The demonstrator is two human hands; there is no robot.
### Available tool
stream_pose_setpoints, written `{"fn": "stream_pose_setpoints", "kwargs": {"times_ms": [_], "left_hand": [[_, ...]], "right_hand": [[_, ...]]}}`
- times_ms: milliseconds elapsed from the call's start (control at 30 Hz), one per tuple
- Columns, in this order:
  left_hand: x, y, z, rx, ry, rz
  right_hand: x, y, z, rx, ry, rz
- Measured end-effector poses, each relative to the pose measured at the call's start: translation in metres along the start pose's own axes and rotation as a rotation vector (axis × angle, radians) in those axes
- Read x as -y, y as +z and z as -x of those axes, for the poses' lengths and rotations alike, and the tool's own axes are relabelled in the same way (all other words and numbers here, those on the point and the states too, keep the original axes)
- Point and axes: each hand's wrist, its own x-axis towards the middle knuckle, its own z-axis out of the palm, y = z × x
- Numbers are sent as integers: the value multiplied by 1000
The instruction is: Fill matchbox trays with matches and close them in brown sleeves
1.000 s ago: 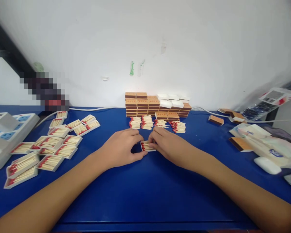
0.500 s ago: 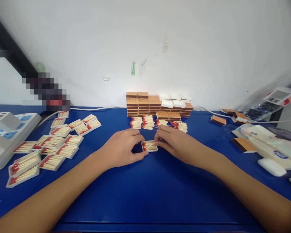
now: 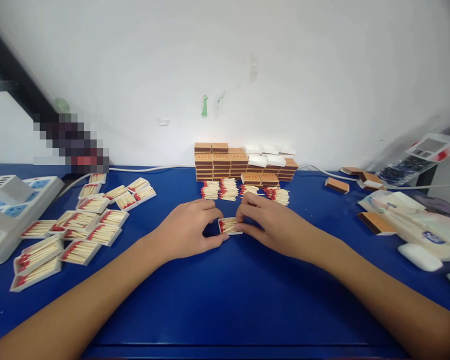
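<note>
A small white matchbox tray (image 3: 225, 231) holding red-headed matches (image 3: 229, 224) lies on the blue table in front of me. My left hand (image 3: 193, 227) grips its left end, thumb at the near side and fingers curled at the far side. At the right end, my right hand (image 3: 257, 217) has thumb and forefinger pinched over the matches' plain ends; its fingertips partly hide them. Just beyond the hands lie several loose match piles (image 3: 228, 189), heads mostly to the left. Behind them, brown matchboxes (image 3: 222, 159) are stacked against the wall.
Filled trays (image 3: 80, 250) spread over the table's left side, near a white power strip (image 3: 41, 205). White trays (image 3: 258, 160) sit upon the stack's right part. Loose matchbox sleeves (image 3: 337, 185), a tissue pack (image 3: 416, 225) and a white case (image 3: 420, 256) lie at right.
My right hand's fingertips have shifted slightly left over the tray. The match that slanted across the top now lies more in line with the others. My left hand stays put.
</note>
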Motion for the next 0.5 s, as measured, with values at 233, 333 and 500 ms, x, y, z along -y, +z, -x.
{"fn": "stream_pose_setpoints", "kwargs": {"times_ms": [233,333,500], "left_hand": [[1,1,0,2,-8,0],[1,1,-1,2,-6,-1],[0,0,0,8,-9,3]], "right_hand": [[3,-2,1,3,-13,-35],[5,-2,0,26,-16,-60],[-13,-7,-2,-50,49,-109]]}}
